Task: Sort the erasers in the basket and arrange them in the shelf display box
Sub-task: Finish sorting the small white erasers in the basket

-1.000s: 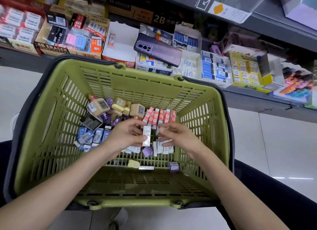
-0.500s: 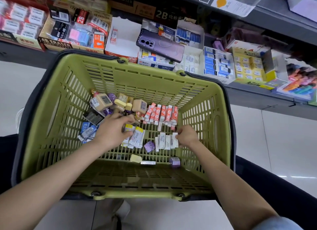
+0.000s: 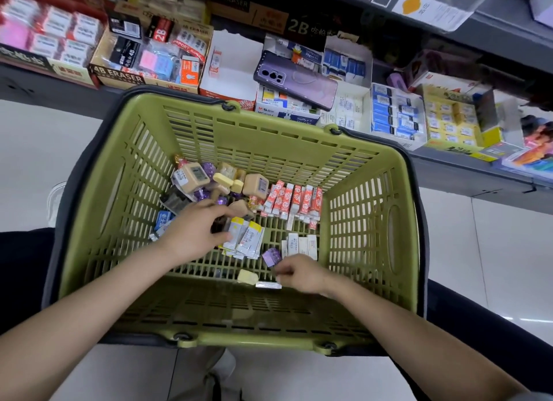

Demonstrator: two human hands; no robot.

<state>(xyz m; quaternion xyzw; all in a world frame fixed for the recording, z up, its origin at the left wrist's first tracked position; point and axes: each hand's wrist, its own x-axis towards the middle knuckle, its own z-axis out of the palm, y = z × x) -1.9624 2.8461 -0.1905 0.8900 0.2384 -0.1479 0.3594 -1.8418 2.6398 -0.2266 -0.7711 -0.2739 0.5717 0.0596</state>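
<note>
Found the erasers loose on the floor of the green basket [image 3: 239, 125], held just below the shelf [image 3: 466, 188]. Noted a row of red-and-white erasers [image 3: 294, 201] at 1 o'clock of the floor, packed side by side, long axes running 12 to 6. Noted a shorter row of white erasers [image 3: 300, 246] at 3 o'clock, aligned the same way. Saw a fan of yellow-tipped erasers [image 3: 248, 240] at centre, long axes tilted 1 to 7, yellow ends up toward 1. Saw a purple eraser [image 3: 271, 256] just beside the fan, turned corner-up. Spotted a pale yellow eraser [image 3: 247, 276] and a flat white eraser [image 3: 268, 285] at 6 o'clock, both lying 9 to 3. Found the left hand [image 3: 194, 233] at 9 o'clock, palm down, fingers straight and pointing to 2, thumb touching the fan, gripping nothing. Found the right hand [image 3: 302, 273] at 5 o'clock, fingers curled just under the purple eraser; could not tell whether pinching anything. Noted a white display box [image 3: 236, 62] on the shelf at 12 o'clock.
</note>
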